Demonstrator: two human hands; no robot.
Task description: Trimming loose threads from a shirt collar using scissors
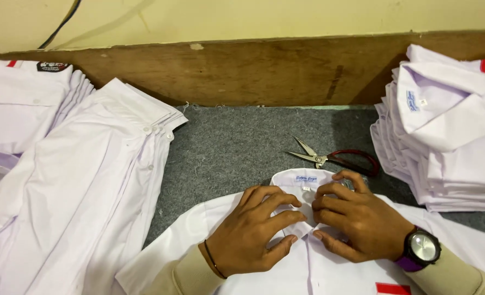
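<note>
Here the white cotton shirt [308, 262] lies flat on the grey felt-covered counter [237, 147], collar toward the wall. The left hand [253, 229] and right hand [351, 218], fingers curled, pinch the collar points at the top button. A loose grip could let the collar spring apart; the red-handled steel scissors [335, 158] lie near.

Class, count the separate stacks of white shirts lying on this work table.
2: one stack spread at the left, one folded stack at the right. A single shirt lies under both hands.
</note>
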